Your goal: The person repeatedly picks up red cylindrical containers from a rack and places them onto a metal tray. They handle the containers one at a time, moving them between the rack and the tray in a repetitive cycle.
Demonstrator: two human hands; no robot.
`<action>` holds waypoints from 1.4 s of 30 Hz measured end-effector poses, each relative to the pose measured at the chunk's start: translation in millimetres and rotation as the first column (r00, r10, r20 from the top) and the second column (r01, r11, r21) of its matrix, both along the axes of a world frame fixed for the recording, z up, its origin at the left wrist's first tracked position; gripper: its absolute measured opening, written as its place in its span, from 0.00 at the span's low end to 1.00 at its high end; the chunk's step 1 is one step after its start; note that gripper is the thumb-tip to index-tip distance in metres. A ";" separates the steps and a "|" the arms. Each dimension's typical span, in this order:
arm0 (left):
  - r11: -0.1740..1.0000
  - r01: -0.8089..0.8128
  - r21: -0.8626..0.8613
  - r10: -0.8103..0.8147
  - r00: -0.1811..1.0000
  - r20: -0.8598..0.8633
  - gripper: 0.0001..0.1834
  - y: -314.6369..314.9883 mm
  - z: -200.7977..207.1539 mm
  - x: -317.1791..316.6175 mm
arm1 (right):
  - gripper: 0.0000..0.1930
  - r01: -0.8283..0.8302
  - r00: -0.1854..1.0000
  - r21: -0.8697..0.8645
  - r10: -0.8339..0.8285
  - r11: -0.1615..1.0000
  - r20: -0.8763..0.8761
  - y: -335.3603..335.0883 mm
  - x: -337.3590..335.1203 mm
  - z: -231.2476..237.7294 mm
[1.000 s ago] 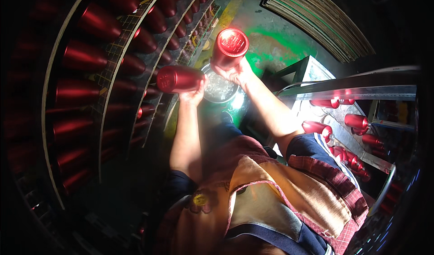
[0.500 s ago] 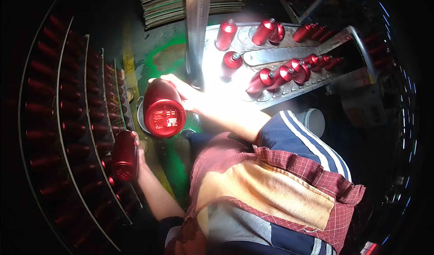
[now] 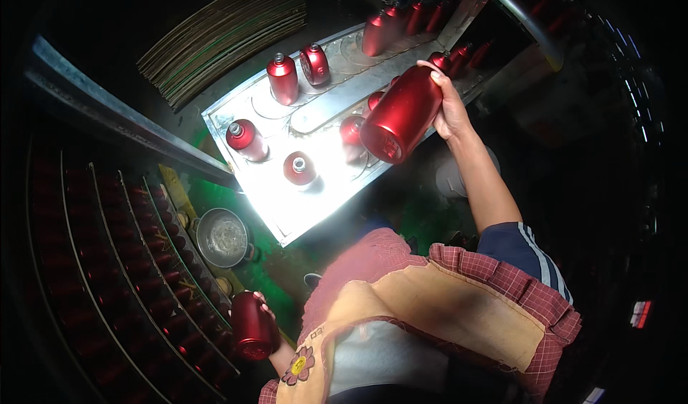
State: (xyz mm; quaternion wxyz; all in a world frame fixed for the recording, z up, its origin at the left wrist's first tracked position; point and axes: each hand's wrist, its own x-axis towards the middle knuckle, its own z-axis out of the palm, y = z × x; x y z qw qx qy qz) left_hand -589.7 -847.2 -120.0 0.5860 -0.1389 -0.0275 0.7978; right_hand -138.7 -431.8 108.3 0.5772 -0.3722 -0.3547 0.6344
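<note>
Low on the left, my left hand [image 3: 266, 305] is closed round a glossy red bottle [image 3: 251, 329], its base toward me. Its fingers are mostly hidden behind the bottle. My right hand [image 3: 449, 104] grips a second red bottle [image 3: 403, 117] by its far end, tilted with the base toward me, above the near edge of a brightly lit metal conveyor [image 3: 240, 178]. Upright on the conveyor stand several red bottles with bare necks, among them a bottle [image 3: 283, 80] at the back and another bottle [image 3: 246, 139] at the left end.
Racks [image 3: 136, 260] filled with rows of red bottles stand on the left. A round metal pan [image 3: 223, 238] sits between racks and conveyor. A metal post [image 3: 122, 110] crosses the upper left, before a stack of flat sheets [image 3: 222, 38]. A pale bucket [image 3: 448, 178] is under my right arm.
My view has turned toward the conveyor. My right hand has carried its bottle from near the racks over to the conveyor's near side. My left hand still holds its bottle, now lower in view.
</note>
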 end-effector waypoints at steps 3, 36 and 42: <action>1.000 -0.013 -0.004 0.012 0.996 -0.089 0.34 66.1 36.1 70.0 | 0.21 0.045 0.950 0.342 -0.146 0.938 0.275 125.6 55.2 31.6; 0.869 -0.393 -0.301 0.099 0.734 -0.672 0.27 232.2 194.2 270.3 | 0.20 -0.237 0.281 0.232 -0.162 0.943 0.946 467.5 46.0 -146.1; 0.770 -0.556 -0.312 -0.214 0.235 -0.948 0.28 292.2 180.5 283.8 | 0.24 -0.285 0.292 0.150 -0.064 0.947 0.954 441.3 58.1 -117.7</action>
